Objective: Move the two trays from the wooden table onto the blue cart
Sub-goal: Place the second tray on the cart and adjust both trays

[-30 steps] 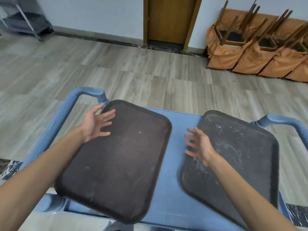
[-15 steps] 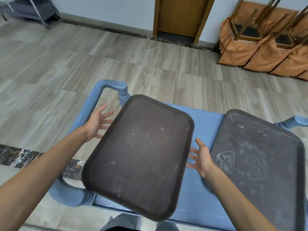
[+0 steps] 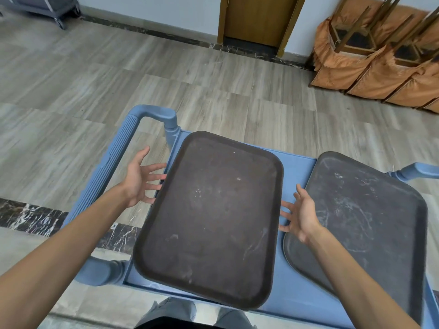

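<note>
Two dark brown trays lie on the blue cart [image 3: 297,167]. The left tray [image 3: 211,217] hangs over the cart's near edge. The right tray [image 3: 370,224] is scuffed with pale marks. My left hand [image 3: 140,179] is open just beside the left tray's left rim, fingertips close to it. My right hand [image 3: 301,214] is open in the gap between the two trays, fingers spread toward the left tray's right rim. Neither hand grips a tray.
The cart's ribbed blue handle [image 3: 111,160] runs along the left; another handle [image 3: 418,170] shows at the right. Upturned chairs in orange covers [image 3: 380,58] are stacked at the back right by a wooden door [image 3: 256,17]. A grey trolley [image 3: 47,5] stands far left.
The view has swung left, so the trays sit further right in frame. My right hand moved off the right tray into the gap, and both hands now flank the left tray.
</note>
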`<state>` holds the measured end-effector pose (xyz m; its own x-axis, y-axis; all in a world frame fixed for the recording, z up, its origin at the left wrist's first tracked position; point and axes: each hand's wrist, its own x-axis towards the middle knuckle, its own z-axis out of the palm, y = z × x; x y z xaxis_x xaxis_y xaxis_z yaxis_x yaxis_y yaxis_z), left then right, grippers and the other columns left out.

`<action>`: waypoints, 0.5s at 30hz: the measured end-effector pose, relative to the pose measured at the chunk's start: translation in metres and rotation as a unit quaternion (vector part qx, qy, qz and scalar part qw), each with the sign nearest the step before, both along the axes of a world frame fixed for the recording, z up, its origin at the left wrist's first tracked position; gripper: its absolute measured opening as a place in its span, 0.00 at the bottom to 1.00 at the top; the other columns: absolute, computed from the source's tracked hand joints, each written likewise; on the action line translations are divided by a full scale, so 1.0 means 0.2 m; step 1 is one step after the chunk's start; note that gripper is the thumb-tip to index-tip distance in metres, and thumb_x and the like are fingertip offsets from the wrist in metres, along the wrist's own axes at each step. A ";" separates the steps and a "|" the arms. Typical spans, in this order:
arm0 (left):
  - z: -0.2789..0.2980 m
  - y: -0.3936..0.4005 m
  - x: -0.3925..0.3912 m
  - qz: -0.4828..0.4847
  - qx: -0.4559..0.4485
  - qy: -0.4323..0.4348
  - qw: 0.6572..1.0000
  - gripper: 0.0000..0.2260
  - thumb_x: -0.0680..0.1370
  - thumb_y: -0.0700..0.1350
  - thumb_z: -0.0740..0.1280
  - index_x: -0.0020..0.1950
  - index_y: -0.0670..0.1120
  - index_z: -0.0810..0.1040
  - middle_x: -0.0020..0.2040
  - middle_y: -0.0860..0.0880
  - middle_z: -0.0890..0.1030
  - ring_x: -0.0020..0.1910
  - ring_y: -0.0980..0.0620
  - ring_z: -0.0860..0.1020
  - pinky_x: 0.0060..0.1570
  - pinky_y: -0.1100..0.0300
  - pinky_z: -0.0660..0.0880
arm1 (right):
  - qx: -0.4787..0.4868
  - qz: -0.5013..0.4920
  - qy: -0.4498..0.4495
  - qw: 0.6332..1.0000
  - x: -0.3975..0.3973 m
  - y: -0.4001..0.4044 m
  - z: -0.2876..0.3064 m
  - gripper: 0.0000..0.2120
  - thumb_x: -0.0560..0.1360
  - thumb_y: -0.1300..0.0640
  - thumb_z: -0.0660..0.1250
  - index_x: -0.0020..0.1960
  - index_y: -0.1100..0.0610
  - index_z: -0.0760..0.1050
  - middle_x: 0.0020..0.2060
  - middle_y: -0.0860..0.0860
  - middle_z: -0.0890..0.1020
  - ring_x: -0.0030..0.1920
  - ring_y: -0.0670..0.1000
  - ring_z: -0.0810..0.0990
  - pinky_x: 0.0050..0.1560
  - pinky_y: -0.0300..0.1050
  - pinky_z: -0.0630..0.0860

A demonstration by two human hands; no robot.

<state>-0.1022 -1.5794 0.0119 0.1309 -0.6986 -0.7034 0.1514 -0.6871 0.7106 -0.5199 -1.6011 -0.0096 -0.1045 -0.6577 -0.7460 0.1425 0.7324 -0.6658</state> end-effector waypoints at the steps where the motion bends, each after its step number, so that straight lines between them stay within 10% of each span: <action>1: -0.01 0.01 -0.02 0.000 0.001 0.000 1.000 0.39 0.66 0.77 0.53 0.63 0.53 0.82 0.61 0.44 0.80 0.50 0.44 0.76 0.49 0.41 0.71 | 0.000 0.007 0.003 1.000 -0.01 -0.01 0.00 0.27 0.76 0.30 0.57 0.71 0.39 0.66 0.61 0.51 0.81 0.59 0.54 0.82 0.47 0.60 0.78; 7: -0.06 0.07 -0.09 -0.001 -0.001 -0.013 1.000 0.38 0.67 0.77 0.52 0.62 0.56 0.82 0.64 0.43 0.77 0.57 0.43 0.74 0.58 0.34 0.66 | -0.006 0.022 -0.021 1.000 -0.04 -0.05 -0.02 0.35 0.77 0.31 0.57 0.80 0.39 0.53 0.64 0.54 0.80 0.61 0.57 0.82 0.50 0.63 0.79; 15: -0.05 0.18 -0.23 -0.058 -0.067 -0.050 0.995 0.25 0.80 0.62 0.55 0.73 0.53 0.73 0.79 0.50 0.64 0.78 0.51 0.59 0.73 0.44 0.54 | -0.050 0.078 0.043 0.995 0.00 0.03 -0.04 0.14 0.82 0.41 0.57 0.63 0.43 0.75 0.64 0.48 0.80 0.59 0.48 0.81 0.51 0.54 0.77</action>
